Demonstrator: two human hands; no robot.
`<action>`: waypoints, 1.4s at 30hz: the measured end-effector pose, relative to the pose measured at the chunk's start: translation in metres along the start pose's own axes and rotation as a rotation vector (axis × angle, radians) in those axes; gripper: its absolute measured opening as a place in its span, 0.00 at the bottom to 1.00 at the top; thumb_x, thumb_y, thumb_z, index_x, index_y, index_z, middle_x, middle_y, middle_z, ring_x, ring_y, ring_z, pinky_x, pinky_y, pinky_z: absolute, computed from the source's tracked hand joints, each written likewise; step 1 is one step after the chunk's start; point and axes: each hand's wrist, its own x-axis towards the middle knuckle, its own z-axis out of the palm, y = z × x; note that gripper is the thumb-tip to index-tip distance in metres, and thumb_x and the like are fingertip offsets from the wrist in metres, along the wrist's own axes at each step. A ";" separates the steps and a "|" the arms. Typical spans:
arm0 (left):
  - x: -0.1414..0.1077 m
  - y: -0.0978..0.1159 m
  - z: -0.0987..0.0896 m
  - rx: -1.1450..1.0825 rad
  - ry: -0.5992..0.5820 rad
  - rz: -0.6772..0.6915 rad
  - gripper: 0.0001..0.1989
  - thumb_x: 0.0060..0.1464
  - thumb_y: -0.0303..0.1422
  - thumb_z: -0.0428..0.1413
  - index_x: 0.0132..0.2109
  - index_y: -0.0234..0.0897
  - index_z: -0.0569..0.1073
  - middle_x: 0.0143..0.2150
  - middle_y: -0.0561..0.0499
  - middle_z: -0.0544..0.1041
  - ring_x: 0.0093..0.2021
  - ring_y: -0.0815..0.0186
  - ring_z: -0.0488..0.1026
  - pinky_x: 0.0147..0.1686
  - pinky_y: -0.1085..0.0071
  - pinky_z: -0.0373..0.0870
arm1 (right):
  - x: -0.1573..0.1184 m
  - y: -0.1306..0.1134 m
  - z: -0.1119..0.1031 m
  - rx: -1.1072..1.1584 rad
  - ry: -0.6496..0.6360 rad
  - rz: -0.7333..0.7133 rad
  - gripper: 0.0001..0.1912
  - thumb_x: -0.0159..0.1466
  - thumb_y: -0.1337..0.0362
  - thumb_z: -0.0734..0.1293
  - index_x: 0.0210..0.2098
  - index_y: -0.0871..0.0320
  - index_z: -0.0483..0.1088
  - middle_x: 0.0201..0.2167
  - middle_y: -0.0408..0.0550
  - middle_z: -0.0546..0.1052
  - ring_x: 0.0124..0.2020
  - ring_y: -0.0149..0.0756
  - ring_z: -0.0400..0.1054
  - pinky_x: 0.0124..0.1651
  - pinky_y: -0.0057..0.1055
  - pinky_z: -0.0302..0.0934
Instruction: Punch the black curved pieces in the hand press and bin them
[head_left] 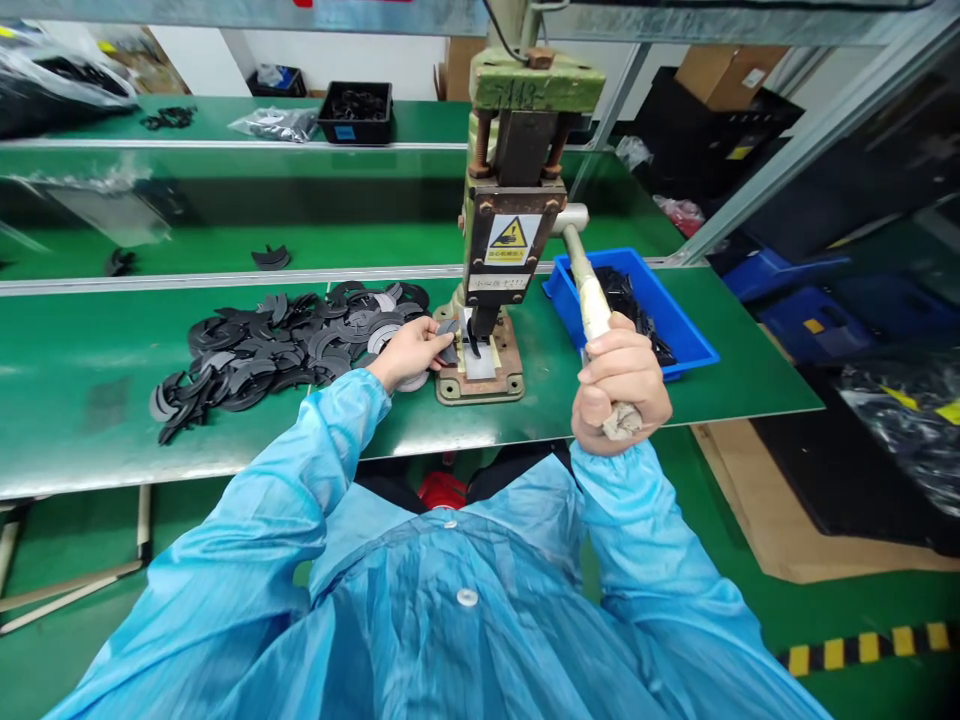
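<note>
Fingers of the left hand (411, 350): thumb and forefinger closed in a pinch on a thin, flat, dark-grey piece (448, 352), held at the left edge of the press base; whether single or stacked, cannot be told.

Right hand (621, 388): fingers wrapped fully round a tubular lever handle (587, 285), pale and tape-bound, with crumpled off-white wrapping at its lower end.

Hand press (499, 200): olive-green painted metal, worn, with rusty bolts and columns; its front carries a yellow triangular warning label (511, 236). Dark rectangular ram (489, 316), above a small black curved strip (473, 340) and a pale rectangular plate (481, 363). Brownish metal base (510, 352), green at the rim.

Loose heap of flat, crescent-shaped pieces (300, 345), black to mid-grey, smooth and matt, overlapping to the left of the press.

Bright blue plastic bin (682, 335), rectangular, right of the press, containing black pieces (622, 295).

Tabletop (67, 360): glossy green surface, metal-edged at the back.

Rear shelf: black plastic tray (375, 133) of dark parts; crinkled clear bag (277, 123) beside it.

Sleeves (255, 525): light blue, thin, wrinkled fabric, gathered at the wrists.
</note>
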 end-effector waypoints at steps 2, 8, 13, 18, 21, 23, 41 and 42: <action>0.005 0.001 0.003 0.009 0.005 -0.004 0.16 0.62 0.38 0.71 0.40 0.38 0.70 0.27 0.54 0.78 0.23 0.69 0.77 0.23 0.75 0.74 | 0.000 0.000 0.000 0.010 -0.008 -0.007 0.17 0.68 0.54 0.72 0.28 0.53 0.65 0.25 0.38 0.73 0.39 0.36 0.77 0.62 0.61 0.75; 0.012 0.005 0.005 0.077 0.005 0.028 0.17 0.60 0.37 0.72 0.38 0.38 0.71 0.26 0.56 0.77 0.20 0.70 0.75 0.21 0.75 0.68 | 0.001 -0.003 0.000 0.045 -0.008 0.005 0.18 0.69 0.56 0.72 0.28 0.54 0.64 0.26 0.37 0.73 0.41 0.34 0.77 0.65 0.59 0.73; 0.014 0.010 0.001 0.109 -0.038 0.030 0.15 0.62 0.33 0.71 0.39 0.37 0.71 0.26 0.57 0.76 0.20 0.72 0.76 0.21 0.78 0.66 | 0.002 -0.008 -0.001 0.024 -0.028 0.042 0.18 0.72 0.55 0.70 0.28 0.54 0.65 0.27 0.37 0.73 0.43 0.33 0.77 0.66 0.60 0.72; 0.017 0.012 -0.001 0.107 -0.043 -0.014 0.17 0.61 0.31 0.72 0.37 0.37 0.68 0.25 0.58 0.75 0.20 0.73 0.75 0.23 0.78 0.69 | 0.002 -0.009 0.000 0.037 -0.006 0.044 0.19 0.72 0.55 0.71 0.28 0.54 0.64 0.27 0.37 0.72 0.42 0.32 0.77 0.66 0.59 0.72; 0.020 0.014 -0.003 0.082 -0.069 -0.082 0.18 0.61 0.32 0.72 0.36 0.38 0.67 0.24 0.58 0.75 0.20 0.72 0.76 0.25 0.78 0.73 | 0.001 -0.009 0.002 0.037 0.018 0.047 0.20 0.71 0.54 0.71 0.28 0.54 0.64 0.27 0.37 0.72 0.42 0.32 0.77 0.66 0.58 0.72; 0.022 0.017 -0.004 0.086 -0.098 -0.149 0.19 0.60 0.34 0.72 0.36 0.38 0.67 0.23 0.57 0.75 0.21 0.70 0.77 0.25 0.77 0.75 | 0.000 -0.009 0.003 0.020 0.024 0.049 0.20 0.72 0.53 0.71 0.28 0.54 0.64 0.26 0.37 0.70 0.42 0.32 0.76 0.65 0.58 0.73; -0.001 0.025 0.009 -0.123 -0.067 -0.211 0.19 0.60 0.35 0.72 0.37 0.37 0.68 0.24 0.53 0.77 0.24 0.66 0.82 0.27 0.77 0.79 | 0.079 -0.004 0.009 0.117 -0.005 0.013 0.19 0.68 0.47 0.74 0.52 0.51 0.74 0.41 0.45 0.77 0.51 0.40 0.79 0.66 0.54 0.73; -0.009 0.026 0.007 -0.127 -0.070 -0.187 0.18 0.62 0.36 0.72 0.37 0.37 0.68 0.25 0.53 0.78 0.24 0.67 0.82 0.27 0.77 0.79 | 0.092 -0.002 0.006 0.120 -0.043 0.049 0.26 0.68 0.46 0.73 0.59 0.51 0.71 0.50 0.49 0.77 0.59 0.43 0.77 0.70 0.55 0.70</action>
